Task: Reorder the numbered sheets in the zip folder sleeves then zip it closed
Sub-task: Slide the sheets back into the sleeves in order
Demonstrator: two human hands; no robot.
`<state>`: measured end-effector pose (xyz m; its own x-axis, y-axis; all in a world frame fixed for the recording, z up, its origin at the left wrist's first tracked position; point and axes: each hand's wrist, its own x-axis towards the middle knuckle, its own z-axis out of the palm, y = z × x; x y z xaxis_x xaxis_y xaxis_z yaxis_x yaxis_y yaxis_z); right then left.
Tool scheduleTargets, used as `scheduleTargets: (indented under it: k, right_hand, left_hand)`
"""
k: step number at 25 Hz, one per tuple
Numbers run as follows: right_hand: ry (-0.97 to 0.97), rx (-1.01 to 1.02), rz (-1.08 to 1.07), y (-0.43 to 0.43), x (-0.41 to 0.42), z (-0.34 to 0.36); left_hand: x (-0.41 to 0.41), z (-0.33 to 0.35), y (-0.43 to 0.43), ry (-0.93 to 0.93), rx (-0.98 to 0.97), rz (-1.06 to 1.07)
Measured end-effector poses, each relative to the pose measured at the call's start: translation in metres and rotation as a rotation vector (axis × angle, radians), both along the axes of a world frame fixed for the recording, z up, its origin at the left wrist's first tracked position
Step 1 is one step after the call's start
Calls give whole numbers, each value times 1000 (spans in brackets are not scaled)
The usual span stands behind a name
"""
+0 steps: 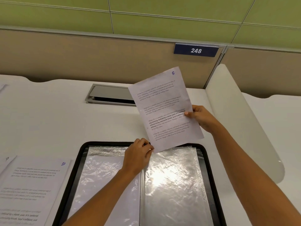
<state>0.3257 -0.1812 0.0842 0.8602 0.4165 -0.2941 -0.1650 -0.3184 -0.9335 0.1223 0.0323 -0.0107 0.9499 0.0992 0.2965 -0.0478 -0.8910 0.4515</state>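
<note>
A black zip folder (76,162) lies open on the white desk, its clear plastic sleeves (171,180) shining under the light. Above its top edge a printed sheet marked 5 (164,108) is held tilted in the air. My right hand (201,117) pinches the sheet's right edge. My left hand (138,154) pinches its bottom left corner, just over the top of the folder's spine. A white sheet shows inside the left sleeve (104,181); the right sleeve looks empty.
A sheet marked 10 (32,185) lies left of the folder, with one marked 9 (6,160) partly under it. A cable hatch (109,95) sits in the desk behind. A curved white divider (236,115) stands at the right, and a partition with a 248 sign (196,50) is behind.
</note>
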Motion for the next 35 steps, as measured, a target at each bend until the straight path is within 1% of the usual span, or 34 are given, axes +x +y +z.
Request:
scheduleTargets:
  k: [7,10,14,16,18,20,23,25,26,27,31,35]
  right_hand:
    - [50,-51,47,19,-9,-20]
    - [68,-63,21,26,-15,-31]
    - [125,-12,-9,29,-19,-40]
    - [158,-3,3,29,-21,-40]
    - [198,-27,44,27,-21,-40]
    - [211,-137,141,22,-20,-39]
    - [168,-502,323,9,-18,-39]
    - [146,-697,367,0,-18,-37]
    - [130,-740,369,-4,-17,-37]
    - [116,-748,355,-6,-16,-37]
    - [119,-664,249,-7,-16,-40]
    - [157,-602,223,-1,-17,-40]
  left_hand:
    - [7,0,-10,-24,28,-58]
    - [14,3,-23,-19,52,-69]
    - [26,7,-46,89,84,-81]
    - [33,8,-57,160,82,-113]
    - [41,8,-68,186,51,-126]
    - [46,8,-76,207,47,-133]
    - [49,6,-83,240,19,-138]
    - [48,7,-86,250,-5,-136]
    - [48,7,-87,250,-11,-140]
    - [48,8,-89,254,-14,-145]
    - [49,15,-99,257,-31,-186]
    - [50,23,-111,209,-48,-197]
